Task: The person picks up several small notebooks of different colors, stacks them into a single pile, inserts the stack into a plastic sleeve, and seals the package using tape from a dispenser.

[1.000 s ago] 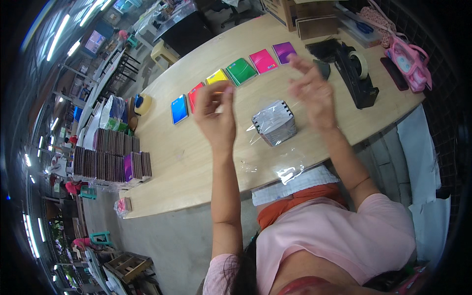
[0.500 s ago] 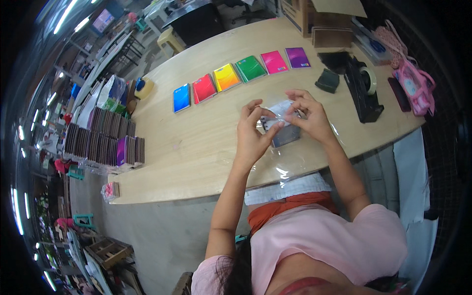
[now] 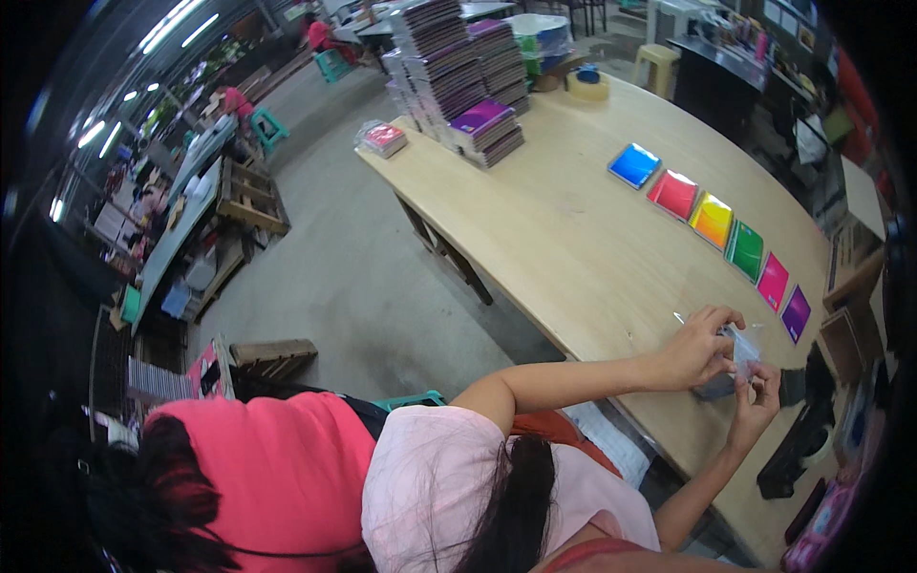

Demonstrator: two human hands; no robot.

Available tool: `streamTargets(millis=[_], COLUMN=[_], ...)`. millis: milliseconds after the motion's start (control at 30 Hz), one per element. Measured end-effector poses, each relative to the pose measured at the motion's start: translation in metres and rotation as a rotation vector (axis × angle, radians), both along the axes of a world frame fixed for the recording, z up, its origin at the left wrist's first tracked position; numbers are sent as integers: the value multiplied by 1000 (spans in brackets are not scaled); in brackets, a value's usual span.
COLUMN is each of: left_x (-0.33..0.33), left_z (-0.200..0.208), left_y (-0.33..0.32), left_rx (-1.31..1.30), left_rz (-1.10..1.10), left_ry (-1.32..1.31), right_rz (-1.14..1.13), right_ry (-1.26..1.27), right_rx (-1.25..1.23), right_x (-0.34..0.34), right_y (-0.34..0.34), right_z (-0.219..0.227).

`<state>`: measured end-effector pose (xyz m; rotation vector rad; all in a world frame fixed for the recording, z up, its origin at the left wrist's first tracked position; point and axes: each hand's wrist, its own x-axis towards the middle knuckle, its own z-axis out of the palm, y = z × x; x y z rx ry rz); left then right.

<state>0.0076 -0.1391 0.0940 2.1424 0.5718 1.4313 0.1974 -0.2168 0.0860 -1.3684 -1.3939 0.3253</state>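
Note:
My left hand (image 3: 703,348) and my right hand (image 3: 759,397) are close together over the table's near right part, fingers pinched on a thin, clear plastic wrap (image 3: 744,350). Below them, partly hidden, lies a small greyish notebook (image 3: 714,388). Beyond my hands a slanting row of small notebooks lies flat: blue (image 3: 635,165), red (image 3: 674,194), yellow (image 3: 712,220), green (image 3: 745,249), pink (image 3: 773,281) and purple (image 3: 796,313).
Tall notebook stacks (image 3: 430,57) stand at the far left table end, near a wrapped red pack (image 3: 385,141) and a tape roll (image 3: 587,88). A black tape dispenser (image 3: 788,458) sits right of my hands. Someone in a bright pink-red top (image 3: 277,477) is close on my left.
The view has swung left, bringing the person beside me and more floor into sight. My hands stay together at the plastic; the notebook row looks unchanged.

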Motion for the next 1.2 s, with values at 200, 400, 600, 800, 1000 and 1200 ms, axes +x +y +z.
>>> streamTargets(millis=[200,400,600,800,1000,1200], left_x=[-6,-1,7,7,9,12], left_z=[-3,-4,8,4,9,13], left_y=[0,2,14,17,11,11], left_rx=[-27,11,-465,-310,-309,-360], left_rz=[40,60,-240,-164,-89,-57], left_ry=[-76,-92,45,70,55,139], right_rz=[24,0,43,59,50,52], right_ry=[54,-27,237,272,319,224], right_rx=[6,-52,-50,-132,-123,-102], right_x=[2,10,16,20,20,24], right_y=[6,13,20,26,26,28], right_z=[-1,-3,-7,-13,-16,-24])
